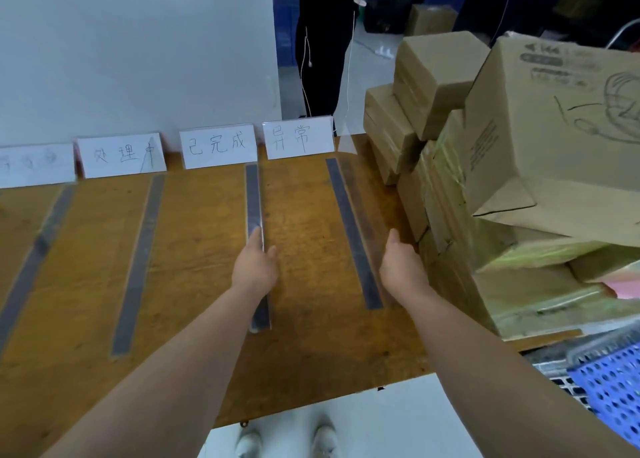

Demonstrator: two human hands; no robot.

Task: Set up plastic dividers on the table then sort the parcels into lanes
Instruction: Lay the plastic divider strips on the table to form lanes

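parcel stack (433, 180): brown boxes piled at the right end of the tabletop (311, 353); none lie in the lanes yet.
big carton (554, 128): printed and tilted, sitting on top of the parcel stack.
grey strips (138, 267): four run front to back on the tabletop, all left of the parcel stack. the nearest is just beside the stack.
clear divider (254, 194): stands on edge along the 2nd strip left of the parcel stack.
left hand (255, 267): your fingers are on the divider's far side from the stack & your thumb on the near side. you're pinching its top edge at abt mid-length.
right hand (401, 267): just left of the stack's front corner. fingers loose & fairly straight, holding nothing; can't tell if they touch the boxes.
lane signs (218, 147): four white handwritten cards in a row left of the stack, along the back edge of the tabletop.
blue basket (609, 388): perforated, in front of the stack, past the tabletop corner.
person (325, 41): dark clothes, standing behind & left of the stack, beyond the tabletop.
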